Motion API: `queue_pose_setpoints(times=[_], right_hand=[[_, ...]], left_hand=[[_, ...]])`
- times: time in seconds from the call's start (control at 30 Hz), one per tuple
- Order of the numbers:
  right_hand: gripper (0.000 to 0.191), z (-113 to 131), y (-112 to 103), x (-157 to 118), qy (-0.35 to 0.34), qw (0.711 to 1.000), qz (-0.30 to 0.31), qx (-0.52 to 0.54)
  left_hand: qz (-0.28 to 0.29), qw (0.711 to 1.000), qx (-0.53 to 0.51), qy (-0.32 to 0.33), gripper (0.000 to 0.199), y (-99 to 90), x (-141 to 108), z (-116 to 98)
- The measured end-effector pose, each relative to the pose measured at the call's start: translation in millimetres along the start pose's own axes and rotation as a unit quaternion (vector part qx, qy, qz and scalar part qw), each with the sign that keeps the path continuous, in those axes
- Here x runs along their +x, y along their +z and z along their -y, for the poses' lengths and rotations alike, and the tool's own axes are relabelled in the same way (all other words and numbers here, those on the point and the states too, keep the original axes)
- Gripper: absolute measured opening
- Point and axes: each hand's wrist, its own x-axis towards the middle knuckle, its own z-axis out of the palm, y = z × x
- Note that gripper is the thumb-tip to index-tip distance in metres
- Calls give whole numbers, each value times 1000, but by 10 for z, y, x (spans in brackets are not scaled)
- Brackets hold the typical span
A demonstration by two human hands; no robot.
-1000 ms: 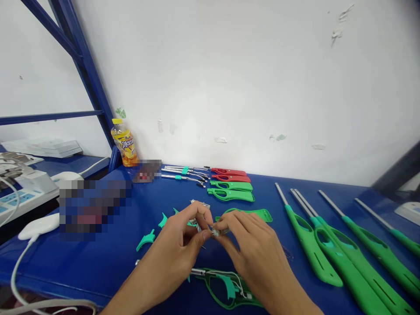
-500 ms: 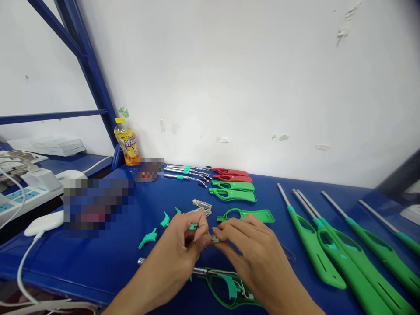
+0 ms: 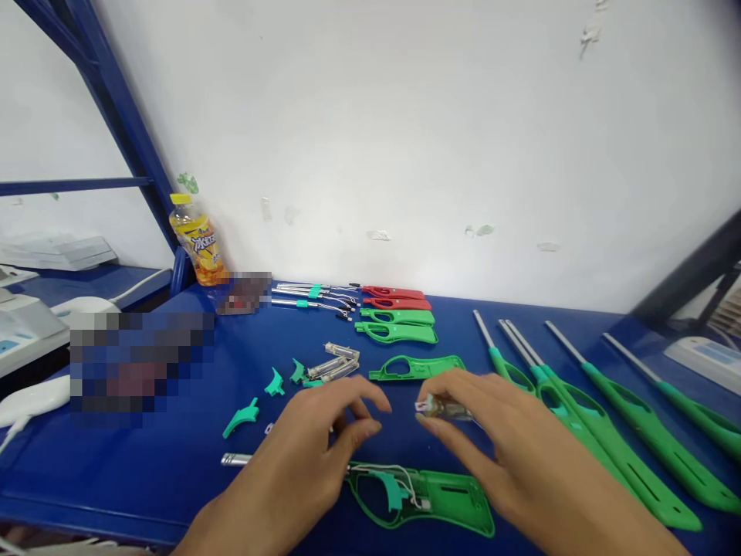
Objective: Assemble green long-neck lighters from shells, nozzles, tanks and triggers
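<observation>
On the left hand (image 3: 309, 444), thumb and index finger spread apart; the right hand (image 3: 498, 432) pinches a clear canister (image 3: 455, 410). 1 green shell (image 3: 455, 500) lies near, between both.

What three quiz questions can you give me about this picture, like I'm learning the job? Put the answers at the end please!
1. Pick one: which hand holds the small clear part? A) left B) right C) neither

2. Count: how many red handle shells lie on the blue table?

3. Fill in: the bottle has a ____ cap.

Key:
1. B, the right hand.
2. Two.
3. Yellow.
</observation>
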Motion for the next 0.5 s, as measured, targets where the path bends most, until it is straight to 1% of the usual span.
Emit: queue_pose_setpoints(times=[0.07, 0.13, 0.17, 0.27, 0.3, 0.43, 0.5], right_hand=[[10, -46, -29, -88, 28, 998, 55, 7], [8, -90, 7, -152, 43, 995, 91, 3], [7, -111, 41, -174, 48, 994, 103, -3], [26, -151, 148, -199, 57, 991, 122, -9], [29, -155, 171, -192, 57, 989, 135, -3], [24, -119, 183, -110, 72, 976, 201, 26], [24, -93, 171, -66, 80, 972, 219, 32]], left_hand=[[43, 994, 87, 47, 19, 63, -44, 33], [84, 984, 141, 70, 21, 100, -88, 45], [101, 979, 160, 71, 22, 108, -106, 40], [141, 967, 207, 46, 31, 104, -125, -8], [151, 963, 221, 39, 31, 102, -121, -30], [174, 948, 265, 34, 22, 127, -84, -100], [176, 945, 275, 35, 17, 149, -72, -106]])
